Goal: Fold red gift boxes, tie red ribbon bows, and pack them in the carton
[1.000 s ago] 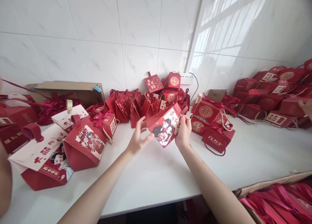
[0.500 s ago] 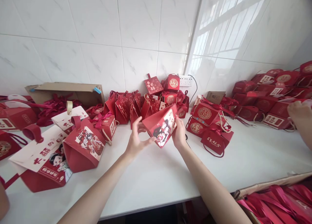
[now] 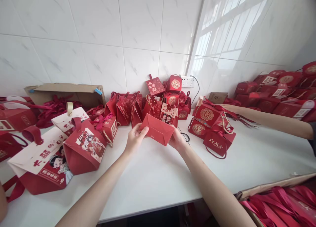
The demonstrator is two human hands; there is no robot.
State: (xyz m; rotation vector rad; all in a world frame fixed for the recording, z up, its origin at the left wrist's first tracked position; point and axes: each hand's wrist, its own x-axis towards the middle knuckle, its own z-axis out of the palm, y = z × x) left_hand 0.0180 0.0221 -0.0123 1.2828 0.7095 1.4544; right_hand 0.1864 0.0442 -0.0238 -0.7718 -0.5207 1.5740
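Observation:
Both my hands hold a small red gift box (image 3: 158, 130) just above the white table (image 3: 153, 177), tipped so its plain red underside faces me. My left hand (image 3: 134, 139) grips its left end, thumb on top. At the box's right end my right hand (image 3: 175, 140) holds it from below. Just behind it stands a similar box with a cartoon couple (image 3: 168, 114).
Piles of red gift boxes line the wall (image 3: 138, 105) and the right side (image 3: 271, 95). Larger red and white boxes (image 3: 85, 146) lie at left by an open carton (image 3: 66, 92). Another person's arm (image 3: 269, 120) reaches in from the right. A carton of red ribbons (image 3: 278, 204) sits at lower right.
I have turned the box over, from its printed face to its plain underside, and lowered it toward the table. The other person's arm has stretched leftward across the right-hand pile.

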